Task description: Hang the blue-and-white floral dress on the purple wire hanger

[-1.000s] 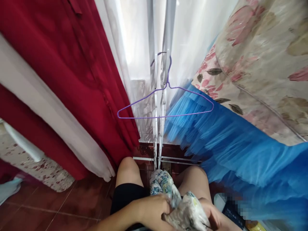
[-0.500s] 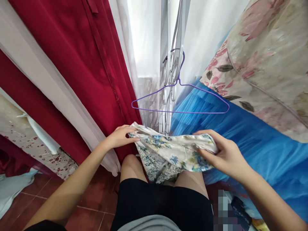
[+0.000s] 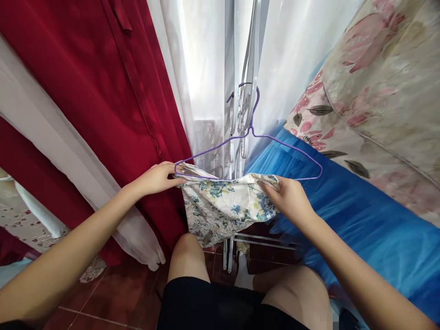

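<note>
A white cloth with a blue floral print (image 3: 223,206) hangs spread between both my hands, just under a purple wire hanger (image 3: 275,140). The hanger's hook sits on a white metal window grille (image 3: 245,68). My left hand (image 3: 156,178) pinches the cloth's left corner at the hanger's left tip. My right hand (image 3: 287,197) grips the cloth's right part below the hanger's bottom wire. The cloth's top edge touches that wire.
A red curtain (image 3: 103,91) with a white band hangs at the left, sheer white curtains (image 3: 202,68) behind. A blue frilled bed skirt (image 3: 360,215) and a floral mattress (image 3: 385,105) fill the right. My knees in black shorts (image 3: 220,302) are over a red tiled floor (image 3: 113,293).
Both hands lifted the floral cloth from my lap, spread it out, and raised it up to the hanger's bottom wire. My left hand now reaches the hanger's left tip.
</note>
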Motion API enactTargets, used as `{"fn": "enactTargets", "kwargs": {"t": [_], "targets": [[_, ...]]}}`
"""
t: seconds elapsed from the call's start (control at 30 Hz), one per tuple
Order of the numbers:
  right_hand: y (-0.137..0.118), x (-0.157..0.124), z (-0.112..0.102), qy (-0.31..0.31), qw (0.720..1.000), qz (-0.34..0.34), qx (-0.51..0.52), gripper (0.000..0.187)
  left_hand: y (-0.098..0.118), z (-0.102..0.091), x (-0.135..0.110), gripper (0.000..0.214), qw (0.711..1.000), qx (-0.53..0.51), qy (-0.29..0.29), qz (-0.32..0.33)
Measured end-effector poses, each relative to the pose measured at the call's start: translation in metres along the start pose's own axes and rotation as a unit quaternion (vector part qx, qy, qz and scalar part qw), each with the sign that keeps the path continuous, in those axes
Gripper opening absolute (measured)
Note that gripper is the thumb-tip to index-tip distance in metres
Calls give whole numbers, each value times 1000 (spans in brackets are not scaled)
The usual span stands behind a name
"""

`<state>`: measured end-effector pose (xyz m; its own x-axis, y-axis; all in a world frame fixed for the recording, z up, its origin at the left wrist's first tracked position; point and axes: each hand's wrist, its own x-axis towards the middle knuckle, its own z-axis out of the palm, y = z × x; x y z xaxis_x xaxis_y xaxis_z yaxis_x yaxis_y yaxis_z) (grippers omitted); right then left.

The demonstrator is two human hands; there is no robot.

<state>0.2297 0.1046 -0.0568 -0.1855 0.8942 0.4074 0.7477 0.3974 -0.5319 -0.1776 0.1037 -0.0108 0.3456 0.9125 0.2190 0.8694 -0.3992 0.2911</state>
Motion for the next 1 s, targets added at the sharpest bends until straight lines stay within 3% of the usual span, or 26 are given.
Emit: {"fn": "enactTargets", "kwargs": {"t": [0.1, 0.2, 0.4, 0.5, 0.7, 0.73, 0.8, 0.9, 1.0], "targets": [[-3, 0, -5, -7, 1000, 8, -26, 31, 13, -11, -13, 42, 997, 78, -13, 27], [-6, 2, -8, -23, 999, 8, -37, 31, 24, -25, -27, 37, 992, 124, 21, 32], [-17, -1, -5, -61, 998, -10, -33, 32, 45, -50, -31, 25, 987, 117, 75, 76], [-22, -7, -9, -65, 997, -11, -38, 30, 69, -46, -16, 23, 986, 55, 119, 102], [-25, -31, -19, -81, 996, -9, -19, 19, 119, -16, 17, 17, 968, -94, 195, 127], [-22, -36, -21, -75, 997, -17, 4, 23, 122, -12, 21, 13, 963, -92, 219, 128], [-11, -46, -25, -32, 997, -39, 55, 50, 124, -5, 27, 12, 954, -80, 266, 115], [11, -54, -38, 98, 989, -50, 99, 82, 119, -2, 30, 11, 947, -51, 299, 104], [29, -49, -59, 181, 980, -7, 78, 87, 117, -3, 29, 9, 946, -20, 297, 129]]}}
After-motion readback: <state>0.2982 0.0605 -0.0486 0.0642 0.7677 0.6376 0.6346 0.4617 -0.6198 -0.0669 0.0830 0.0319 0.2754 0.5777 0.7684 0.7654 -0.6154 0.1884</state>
